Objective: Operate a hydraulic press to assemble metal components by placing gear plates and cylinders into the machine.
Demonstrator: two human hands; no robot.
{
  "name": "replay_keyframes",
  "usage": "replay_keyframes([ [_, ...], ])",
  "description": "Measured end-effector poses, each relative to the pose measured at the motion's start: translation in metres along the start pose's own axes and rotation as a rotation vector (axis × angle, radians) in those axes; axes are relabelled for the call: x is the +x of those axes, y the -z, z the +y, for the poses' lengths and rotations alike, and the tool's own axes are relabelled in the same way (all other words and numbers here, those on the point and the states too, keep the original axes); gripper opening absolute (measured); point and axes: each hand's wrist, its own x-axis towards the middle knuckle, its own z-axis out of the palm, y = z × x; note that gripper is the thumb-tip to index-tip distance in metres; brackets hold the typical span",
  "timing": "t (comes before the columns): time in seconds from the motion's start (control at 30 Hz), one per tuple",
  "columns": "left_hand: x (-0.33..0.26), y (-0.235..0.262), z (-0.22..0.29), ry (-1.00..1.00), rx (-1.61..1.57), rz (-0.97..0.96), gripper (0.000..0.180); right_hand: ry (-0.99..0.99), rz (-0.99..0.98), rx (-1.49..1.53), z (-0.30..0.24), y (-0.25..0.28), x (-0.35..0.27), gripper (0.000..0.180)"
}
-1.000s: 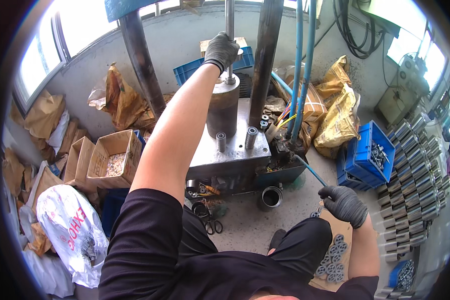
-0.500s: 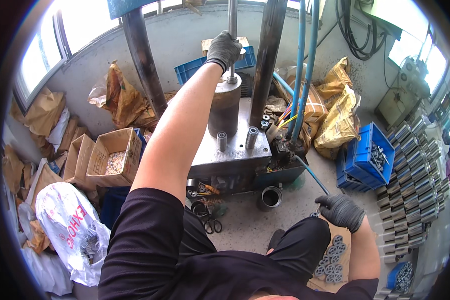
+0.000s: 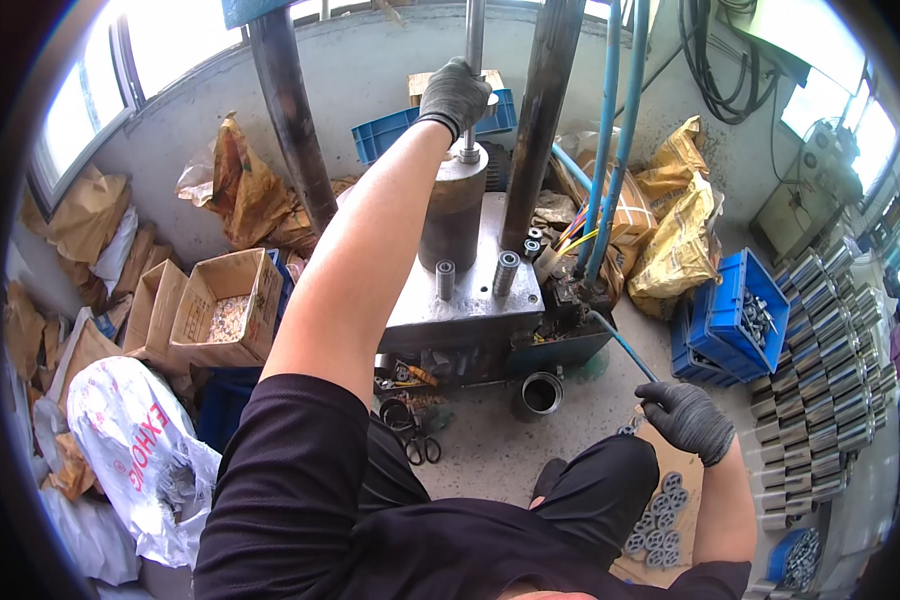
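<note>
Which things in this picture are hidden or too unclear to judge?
Head view only:
- Right hand: the curled glove hides whether it holds anything.
- Rod under the left hand: its top is cut off by the upper edge.
- Parts in the blue crate: too small to identify.
- Cardboard box contents: too small.

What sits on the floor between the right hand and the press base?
In the head view, a short metal cup stands on the floor between the right hand and the press base.
</note>
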Motion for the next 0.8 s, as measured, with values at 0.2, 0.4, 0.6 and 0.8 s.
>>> replay_keyframes([
  [0.2, 0.001, -0.0038, -0.0034, -0.033, -0.005, 0.029, 0.029, 0.006, -0.194, -0.162, 0.0026, -0.0017, -0.0007, 0.035],
  [0.4, 0.0013, -0.0008, -0.0018, 0.039, -0.097, -0.044, 0.039, 0.037, -0.182, -0.143, 0.0049, -0.0032, -0.0009, 0.035],
  [0.6, -0.0019, -0.0013, -0.0009, 0.013, -0.095, -0.002, 0.029, 0.021, -0.027, -0.029, 0.0065, -0.0038, -0.0016, 0.035],
  [0.8, -0.0019, -0.002, -0.0023, -0.02, -0.019, 0.014, 0.03, 0.041, -0.059, -0.073, 0.0074, -0.0002, 0.0013, 0.032],
])
